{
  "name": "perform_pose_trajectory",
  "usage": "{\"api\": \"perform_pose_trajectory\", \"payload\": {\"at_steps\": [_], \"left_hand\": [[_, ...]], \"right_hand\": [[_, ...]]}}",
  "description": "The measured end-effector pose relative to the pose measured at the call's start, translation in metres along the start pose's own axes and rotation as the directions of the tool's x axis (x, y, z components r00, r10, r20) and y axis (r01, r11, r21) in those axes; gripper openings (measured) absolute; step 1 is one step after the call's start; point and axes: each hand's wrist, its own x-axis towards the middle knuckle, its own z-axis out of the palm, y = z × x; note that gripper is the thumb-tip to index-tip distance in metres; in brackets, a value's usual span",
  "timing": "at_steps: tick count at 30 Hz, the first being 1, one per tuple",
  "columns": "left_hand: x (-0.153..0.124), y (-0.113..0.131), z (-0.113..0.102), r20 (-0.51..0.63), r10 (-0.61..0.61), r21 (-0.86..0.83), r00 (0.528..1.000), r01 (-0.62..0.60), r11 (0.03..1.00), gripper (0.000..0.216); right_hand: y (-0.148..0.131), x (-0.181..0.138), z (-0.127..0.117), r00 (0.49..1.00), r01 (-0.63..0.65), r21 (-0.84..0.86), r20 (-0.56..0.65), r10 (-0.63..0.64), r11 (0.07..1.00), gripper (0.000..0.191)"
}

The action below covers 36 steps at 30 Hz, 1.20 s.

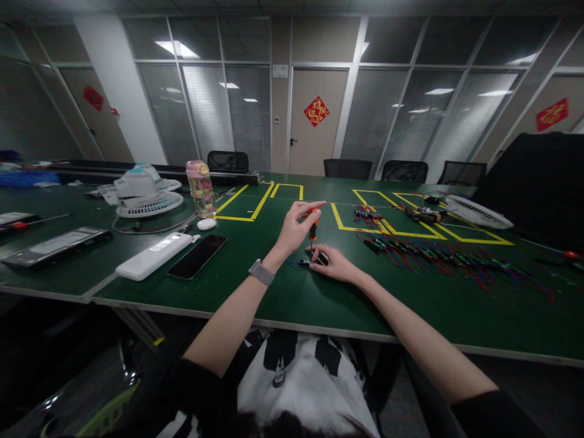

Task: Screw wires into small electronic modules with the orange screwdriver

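My left hand (pixel 294 228), with a grey watch strap on its wrist, is closed on the handle of an orange-and-black screwdriver (pixel 312 231). Its forefinger stretches over the top of the handle. The screwdriver stands upright, shaft down toward a small dark circuit board (pixel 322 258) with thin wires. My right hand (pixel 336 266) rests low on the table, thumb and fingers closed around the edges of this board. Whether the tip sits in a screw is too small to tell.
Wired circuit boards (pixel 438 255) lie heaped to the right near a white fan part (pixel 479 212). On the left are a black phone (pixel 198 257), a white oblong device (pixel 155 255), a white earbud case (pixel 207 224), a pink-lidded bottle (pixel 201 188) and white fan parts (pixel 148 194). Yellow tape marks the green table (pixel 255 292).
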Motion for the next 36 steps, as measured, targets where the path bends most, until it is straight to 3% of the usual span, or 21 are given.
{"api": "perform_pose_trajectory", "payload": {"at_steps": [4,11,18,24,30,36], "left_hand": [[0.0015,-0.0020,0.0010,0.042,-0.037,-0.067,0.998,0.040,0.997,0.033],[0.0001,-0.0047,0.0020,-0.048,0.007,0.014,0.999,-0.007,1.000,0.026],[-0.0004,-0.0020,0.0019,0.021,-0.026,-0.062,0.999,0.027,0.998,0.031],[-0.0014,-0.0039,0.0028,-0.068,0.034,0.042,0.997,-0.032,0.999,0.023],[-0.0012,0.0002,0.0033,0.012,-0.015,-0.043,1.000,0.015,0.999,0.031],[-0.0018,-0.0013,0.0030,-0.046,0.054,0.062,0.998,-0.051,0.997,0.025]], "right_hand": [[-0.0007,0.0002,-0.0002,1.000,-0.005,0.003,0.000,0.005,1.000,0.013],[-0.0009,0.0005,0.0000,1.000,0.003,-0.003,0.004,-0.003,1.000,0.013],[-0.0008,0.0004,0.0000,1.000,0.002,-0.006,0.003,-0.002,1.000,0.013],[0.0005,0.0006,0.0006,1.000,-0.002,-0.003,0.001,0.002,1.000,0.013],[0.0003,0.0004,0.0005,1.000,-0.005,0.000,-0.005,0.005,1.000,0.014],[-0.0005,0.0004,0.0002,1.000,0.001,0.000,-0.001,-0.001,1.000,0.013]]}}
